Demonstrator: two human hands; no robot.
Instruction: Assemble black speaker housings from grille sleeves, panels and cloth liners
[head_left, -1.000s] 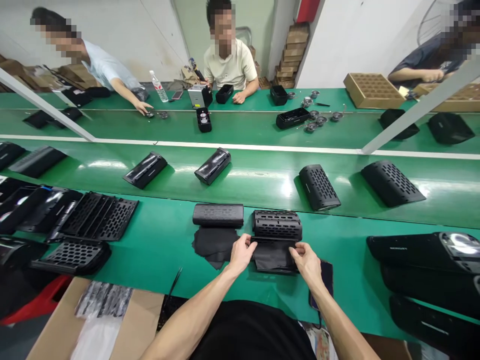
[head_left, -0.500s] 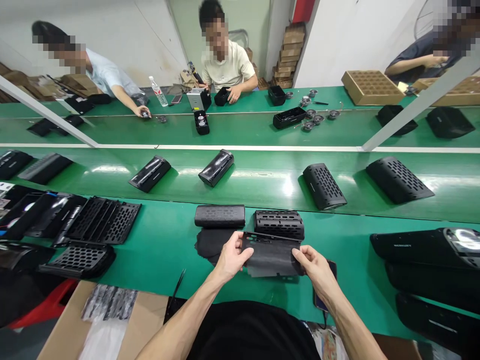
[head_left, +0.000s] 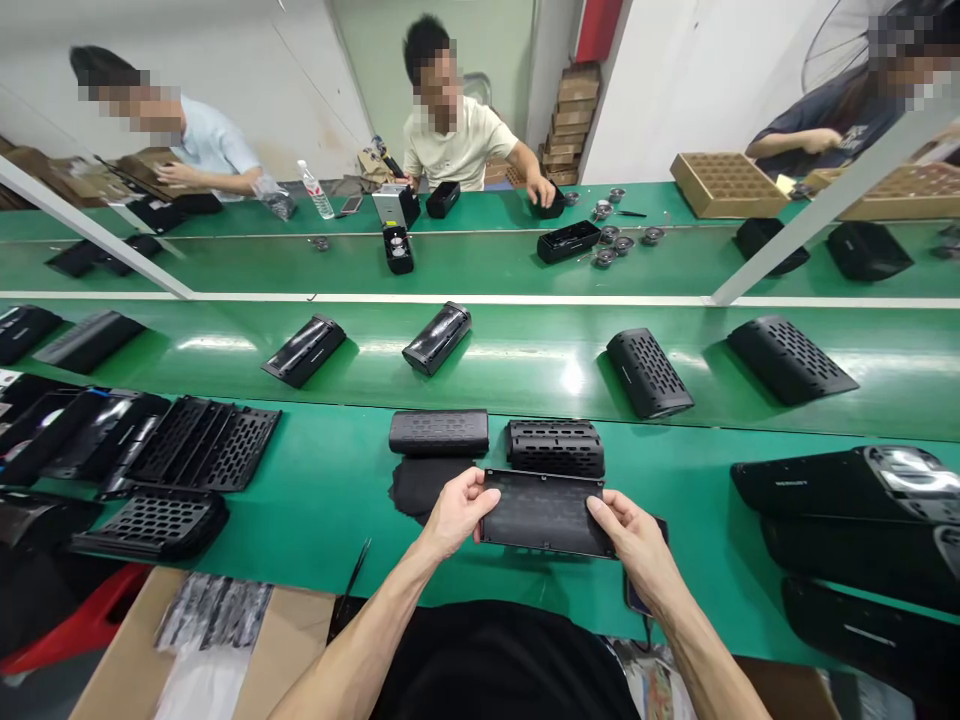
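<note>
Between my two hands is a black speaker grille panel (head_left: pixel 546 512), with a dark sheet of cloth lying across its inner face. My left hand (head_left: pixel 455 512) pinches its left end, thumb on top. At the right end, my right hand (head_left: pixel 628 528) grips it the same way; the fingers underneath are partly hidden. Just beyond the panel lies a slotted black grille (head_left: pixel 555 447). To its left is a closed black cover (head_left: pixel 439 431), and nearer me a stack of black cloth pieces (head_left: pixel 424 487), partly behind my left hand.
Perforated black grilles (head_left: pixel 154 525) and housings crowd the bench's left. Large black housings (head_left: pixel 832 545) fill the right. A phone (head_left: pixel 636 590) lies by my right wrist, tweezers (head_left: pixel 358 565) near the front edge. Black speaker bodies (head_left: pixel 437 338) sit on the green belt; co-workers sit opposite.
The sheet, loose and hanging past the panel's near edge before, now lies flat within the panel. Across the belt, the middle co-worker's hand has reached right to a black box.
</note>
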